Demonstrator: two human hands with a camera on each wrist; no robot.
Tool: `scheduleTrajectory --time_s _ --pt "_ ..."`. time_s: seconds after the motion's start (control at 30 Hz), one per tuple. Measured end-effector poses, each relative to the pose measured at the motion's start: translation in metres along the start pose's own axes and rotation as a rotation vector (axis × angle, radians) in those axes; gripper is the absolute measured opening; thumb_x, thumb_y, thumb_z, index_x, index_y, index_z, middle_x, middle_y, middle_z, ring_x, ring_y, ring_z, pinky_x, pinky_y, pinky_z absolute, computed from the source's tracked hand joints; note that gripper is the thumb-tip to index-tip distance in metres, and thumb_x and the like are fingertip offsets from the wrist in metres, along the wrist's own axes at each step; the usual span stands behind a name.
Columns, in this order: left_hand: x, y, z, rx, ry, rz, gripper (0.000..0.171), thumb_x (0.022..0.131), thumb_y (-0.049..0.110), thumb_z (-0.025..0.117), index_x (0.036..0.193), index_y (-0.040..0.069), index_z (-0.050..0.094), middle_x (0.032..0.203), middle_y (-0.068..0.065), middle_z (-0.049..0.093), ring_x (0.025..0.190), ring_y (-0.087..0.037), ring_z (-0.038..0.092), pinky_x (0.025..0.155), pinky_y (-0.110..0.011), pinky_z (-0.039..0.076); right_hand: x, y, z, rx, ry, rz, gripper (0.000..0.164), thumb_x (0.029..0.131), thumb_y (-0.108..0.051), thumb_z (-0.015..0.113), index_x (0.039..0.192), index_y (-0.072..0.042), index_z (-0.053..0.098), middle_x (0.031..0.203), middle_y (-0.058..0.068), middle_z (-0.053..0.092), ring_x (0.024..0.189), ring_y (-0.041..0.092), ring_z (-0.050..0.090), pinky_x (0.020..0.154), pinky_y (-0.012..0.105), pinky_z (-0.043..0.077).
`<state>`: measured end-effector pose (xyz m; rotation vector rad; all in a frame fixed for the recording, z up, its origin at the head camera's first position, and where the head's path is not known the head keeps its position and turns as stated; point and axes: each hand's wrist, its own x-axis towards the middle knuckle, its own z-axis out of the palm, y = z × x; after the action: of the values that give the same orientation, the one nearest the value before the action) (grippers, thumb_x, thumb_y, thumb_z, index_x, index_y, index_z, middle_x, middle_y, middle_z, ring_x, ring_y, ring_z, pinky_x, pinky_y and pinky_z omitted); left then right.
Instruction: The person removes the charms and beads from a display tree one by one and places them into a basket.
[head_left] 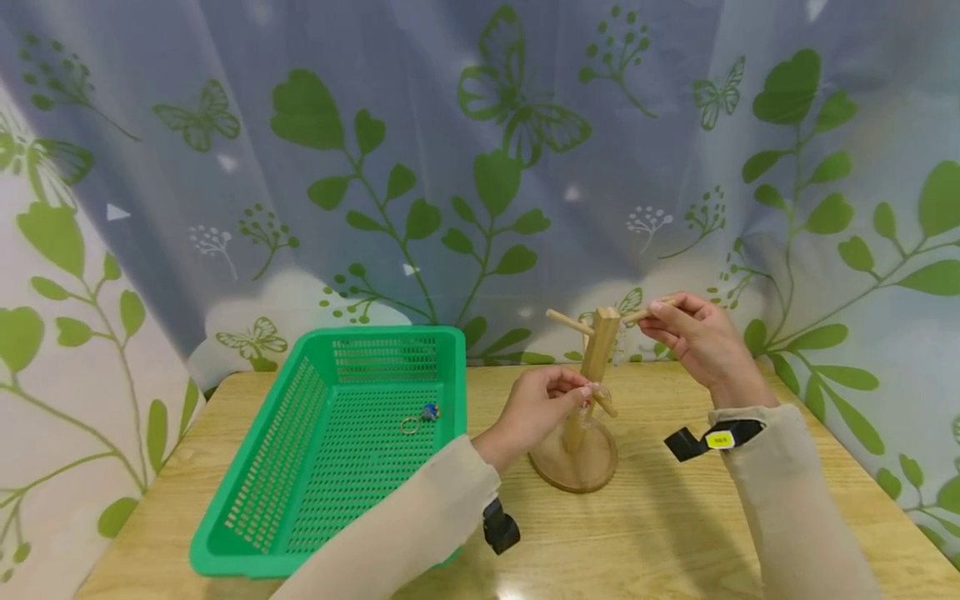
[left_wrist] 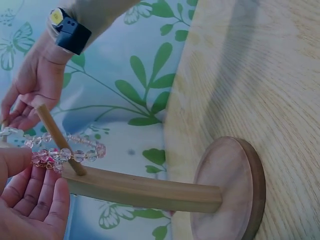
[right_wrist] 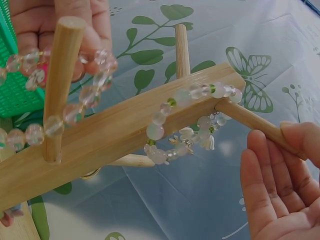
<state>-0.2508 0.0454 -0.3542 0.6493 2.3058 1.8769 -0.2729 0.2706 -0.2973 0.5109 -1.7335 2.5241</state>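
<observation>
A wooden peg stand point(head_left: 596, 354) with a round base point(left_wrist: 222, 185) stands upright on the table. My left hand point(head_left: 534, 410) pinches a bracelet of clear pink beads point(right_wrist: 90, 96), which loops around the lower front peg point(left_wrist: 54, 129). A small bright pink charm on it sits near the fingers. Up at the right, my right hand point(head_left: 699, 337) holds the end of an upper peg point(right_wrist: 260, 121) between thumb and fingers. From that same peg, close to the post, hangs a bracelet of white and green beads point(right_wrist: 156, 132) with pale flower charms.
Left of the stand is a green plastic basket point(head_left: 247, 564), with a blue figure charm point(head_left: 430, 412) and a gold ring point(head_left: 409, 426) inside. Another upper peg point(head_left: 566, 320) points left. A patterned curtain point(head_left: 420, 100) hangs behind the wooden table point(head_left: 645, 533).
</observation>
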Motion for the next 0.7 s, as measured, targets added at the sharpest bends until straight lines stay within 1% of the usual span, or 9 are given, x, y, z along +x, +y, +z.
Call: scheduleTrajectory --time_s 0.17,0.23,0.37,0.4,0.47,0.53,0.6,0.7 --pt "-0.002 0.005 -0.001 -0.011 -0.007 -0.012 0.013 0.091 0.015 0.063 0.097 0.004 0.068 0.089 -0.003 0.068 0.077 -0.014 0.063 0.069 -0.023 0.053 -0.001 -0.001 0.0 0.003 -0.002 0.0 0.015 0.093 0.0 0.055 0.086 -0.005 0.066 0.084 0.005 0.067 0.076 0.014 0.066 0.074 0.023 0.055" --pt "-0.003 0.007 -0.001 -0.023 -0.008 -0.013 0.013 0.091 0.015 0.063 0.097 0.004 0.068 0.088 -0.004 0.068 0.08 -0.017 0.064 0.071 -0.027 0.054 -0.001 -0.001 0.0 -0.002 0.002 0.0 0.014 0.093 0.0 0.055 0.086 -0.005 0.066 0.084 0.004 0.067 0.077 0.014 0.066 0.074 0.023 0.055" --pt "-0.004 0.01 0.0 -0.038 -0.01 -0.001 0.012 0.091 0.014 0.064 0.096 0.004 0.068 0.087 -0.005 0.068 0.084 -0.027 0.064 0.07 -0.027 0.053 0.0 -0.001 0.0 -0.013 0.006 -0.005 0.013 0.093 -0.001 0.055 0.086 -0.005 0.066 0.085 0.005 0.066 0.077 0.014 0.066 0.074 0.023 0.055" --pt "-0.004 0.01 0.0 -0.043 -0.013 0.005 0.012 0.091 0.013 0.064 0.096 0.003 0.068 0.086 -0.006 0.068 0.083 -0.027 0.064 0.07 -0.027 0.053 0.0 -0.001 0.0 -0.013 0.006 -0.007 0.013 0.093 -0.001 0.055 0.086 -0.005 0.066 0.085 0.005 0.066 0.076 0.014 0.066 0.074 0.023 0.055" --pt "-0.005 0.012 0.001 -0.039 -0.021 0.02 0.012 0.091 0.013 0.064 0.095 0.003 0.068 0.085 -0.006 0.069 0.08 -0.023 0.064 0.068 -0.024 0.052 0.0 -0.001 0.0 -0.013 0.006 -0.01 0.013 0.093 0.0 0.055 0.086 -0.005 0.066 0.085 0.005 0.066 0.076 0.014 0.066 0.074 0.023 0.055" --pt "-0.006 0.014 0.002 -0.038 -0.029 0.031 0.011 0.09 0.012 0.064 0.095 0.003 0.068 0.085 -0.006 0.069 0.076 -0.018 0.063 0.069 -0.026 0.053 0.0 -0.001 0.0 -0.012 0.006 -0.013 0.013 0.093 -0.001 0.056 0.085 -0.005 0.066 0.084 0.004 0.066 0.076 0.014 0.066 0.074 0.023 0.055" --pt "-0.007 0.015 0.002 -0.034 -0.041 0.036 0.011 0.09 0.012 0.064 0.095 0.003 0.068 0.085 -0.006 0.068 0.075 -0.015 0.062 0.07 -0.028 0.054 0.0 -0.001 0.0 -0.012 0.008 -0.013 0.013 0.093 -0.001 0.056 0.086 -0.005 0.066 0.084 0.004 0.066 0.076 0.014 0.066 0.074 0.023 0.055" --pt "-0.009 0.018 0.003 -0.031 -0.059 0.041 0.011 0.09 0.012 0.064 0.095 0.003 0.068 0.085 -0.004 0.068 0.077 -0.02 0.063 0.069 -0.026 0.053 -0.001 -0.001 0.0 -0.015 0.01 -0.011 0.012 0.093 -0.001 0.057 0.086 -0.005 0.066 0.085 0.004 0.066 0.077 0.014 0.066 0.074 0.022 0.055"
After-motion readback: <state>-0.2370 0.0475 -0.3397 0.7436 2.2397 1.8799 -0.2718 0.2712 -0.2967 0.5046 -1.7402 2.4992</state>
